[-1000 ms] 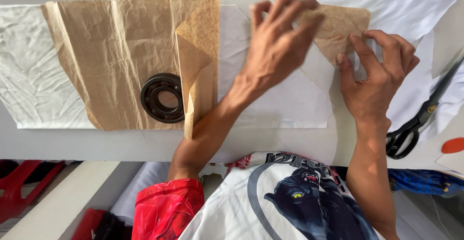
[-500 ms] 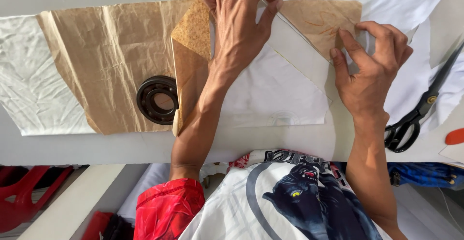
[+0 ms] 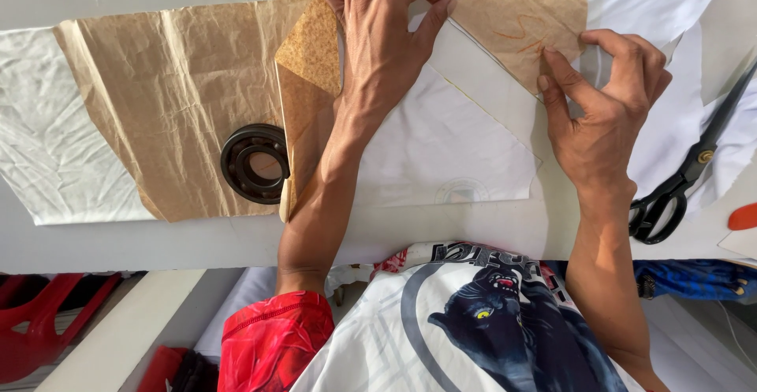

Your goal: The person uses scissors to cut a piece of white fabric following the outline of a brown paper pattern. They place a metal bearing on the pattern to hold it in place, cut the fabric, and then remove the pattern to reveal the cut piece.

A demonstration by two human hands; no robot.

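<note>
We are pressing our left hand (image 3: 386, 37) flat, fingers spread, on the folded-back edge of the brown paper pattern (image 3: 181, 100), pinning it rather than closing any grip around it. Our right hand (image 3: 603, 116) is lying to the right, thumb and forefinger pinching down on the lower edge of the pattern's far triangular flap (image 3: 524, 29), a light closed grip on paper alone. Between the two hands the white fabric (image 3: 449, 147) is showing, so the pattern's long axis is running left to right across the surface (image 3: 118, 246), with most of it lying left of both hands and nearer the left one. A dark ring-shaped weight (image 3: 254, 163) is sitting on the paper just left of our left forearm. Black scissors (image 3: 686, 179) are resting well to the right, nearest our right hand
</note>
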